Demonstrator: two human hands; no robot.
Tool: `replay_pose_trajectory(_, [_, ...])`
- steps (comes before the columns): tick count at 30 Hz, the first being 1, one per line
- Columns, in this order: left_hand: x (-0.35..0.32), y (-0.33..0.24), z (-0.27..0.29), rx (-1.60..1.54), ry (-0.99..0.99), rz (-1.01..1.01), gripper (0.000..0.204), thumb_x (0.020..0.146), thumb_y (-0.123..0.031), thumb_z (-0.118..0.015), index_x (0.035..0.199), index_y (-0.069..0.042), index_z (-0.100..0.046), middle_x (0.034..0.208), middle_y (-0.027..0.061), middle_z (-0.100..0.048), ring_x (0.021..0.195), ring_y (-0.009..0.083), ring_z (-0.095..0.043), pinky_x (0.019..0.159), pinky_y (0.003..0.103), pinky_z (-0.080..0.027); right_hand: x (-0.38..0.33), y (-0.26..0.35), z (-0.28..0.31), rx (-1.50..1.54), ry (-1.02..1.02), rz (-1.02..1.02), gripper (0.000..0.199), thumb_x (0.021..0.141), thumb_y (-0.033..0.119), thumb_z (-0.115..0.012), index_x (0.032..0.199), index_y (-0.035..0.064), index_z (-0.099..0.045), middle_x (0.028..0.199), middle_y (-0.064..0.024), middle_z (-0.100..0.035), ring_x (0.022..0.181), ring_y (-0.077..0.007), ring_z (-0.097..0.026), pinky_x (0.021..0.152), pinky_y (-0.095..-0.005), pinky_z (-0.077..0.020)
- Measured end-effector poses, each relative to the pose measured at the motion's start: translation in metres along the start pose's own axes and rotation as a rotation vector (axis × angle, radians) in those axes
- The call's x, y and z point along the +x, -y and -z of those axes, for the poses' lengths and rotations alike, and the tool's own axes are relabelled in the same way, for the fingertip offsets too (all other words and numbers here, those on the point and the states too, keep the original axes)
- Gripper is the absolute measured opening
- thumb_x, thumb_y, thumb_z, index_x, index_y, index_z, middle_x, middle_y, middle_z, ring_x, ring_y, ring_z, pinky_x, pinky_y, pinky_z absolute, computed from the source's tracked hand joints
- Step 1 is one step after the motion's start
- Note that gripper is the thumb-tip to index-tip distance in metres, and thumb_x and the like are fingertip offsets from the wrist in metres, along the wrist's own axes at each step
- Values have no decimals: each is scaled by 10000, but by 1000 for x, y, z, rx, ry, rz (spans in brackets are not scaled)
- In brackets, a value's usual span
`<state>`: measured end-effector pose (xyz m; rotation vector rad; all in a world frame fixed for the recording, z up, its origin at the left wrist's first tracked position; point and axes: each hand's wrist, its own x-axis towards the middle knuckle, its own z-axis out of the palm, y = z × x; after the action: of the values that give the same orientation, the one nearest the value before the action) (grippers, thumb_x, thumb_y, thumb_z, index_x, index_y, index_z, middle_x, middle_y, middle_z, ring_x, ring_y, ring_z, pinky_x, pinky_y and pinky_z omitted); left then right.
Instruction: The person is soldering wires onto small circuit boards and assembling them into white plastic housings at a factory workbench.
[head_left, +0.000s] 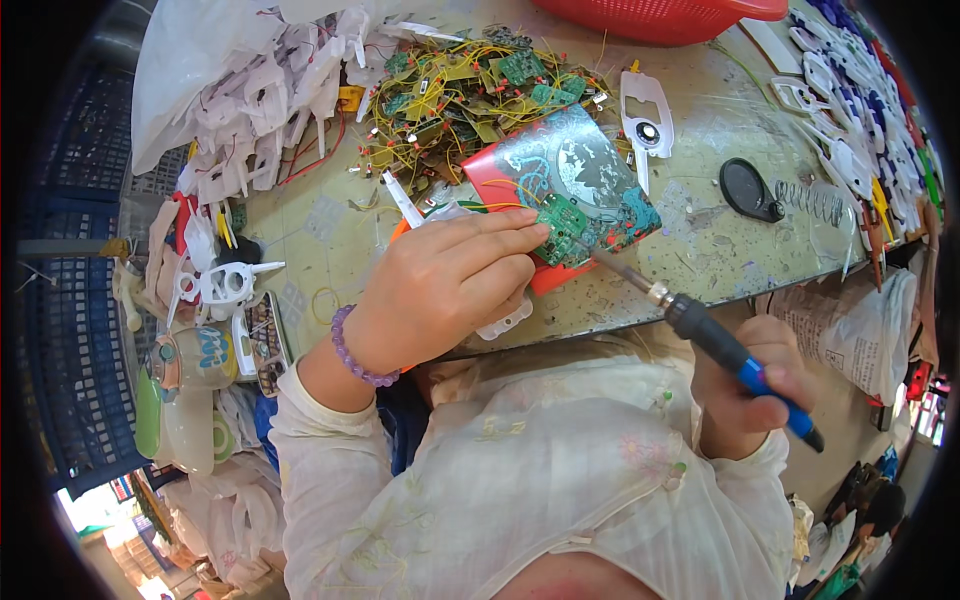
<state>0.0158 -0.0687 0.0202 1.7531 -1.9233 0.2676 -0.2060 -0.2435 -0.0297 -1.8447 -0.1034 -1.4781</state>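
Note:
My left hand is closed, its fingertips pressed on the edge of a small green circuit board. Yellow and green wires run from the board's left side under my fingers. A worn picture board with a red edge lies beneath it. My right hand grips a soldering iron by its blue and black handle, the tip touching or just off the board's right edge. Part of a white plastic housing shows below my left hand; the rest of it is hidden.
A heap of wired circuit boards lies behind the picture board, with white plastic housings to its left. A red basket stands at the back. Right of centre are a white housing, a black iron stand and its coiled spring.

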Motion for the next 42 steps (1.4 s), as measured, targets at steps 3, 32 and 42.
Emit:
replay_pose_trajectory(3, [-5, -1, 8, -73, 34, 12, 265, 687, -75, -761, 918, -54, -632, 1080, 118, -656, 1064, 311, -615, 831, 399, -521, 0, -7, 6, 62, -55, -63, 370, 975, 423, -436, 1020, 56, -412, 658, -76, -518, 537, -189, -485, 510, -306, -424])
replay_pose_trajectory(32, [4, -11, -5, -340, -155, 462, 81, 718, -55, -709, 788, -42, -669, 953, 91, -673, 891, 251, -633, 771, 350, -470, -5, -15, 9, 115, -173, -271, 353, 981, 401, -446, 1053, 56, -432, 661, -84, -454, 552, -161, -443, 453, -273, -385])
replay_pose_trajectory(42, [16, -10, -5, -331, 37, 386, 72, 724, 5, -672, 783, -11, -633, 1009, 110, -669, 1091, 299, -607, 890, 382, -499, -8, -13, 11, 133, -160, -256, 342, 984, 388, -444, 1032, 49, -440, 654, -91, -477, 555, -162, -458, 469, -279, -377])
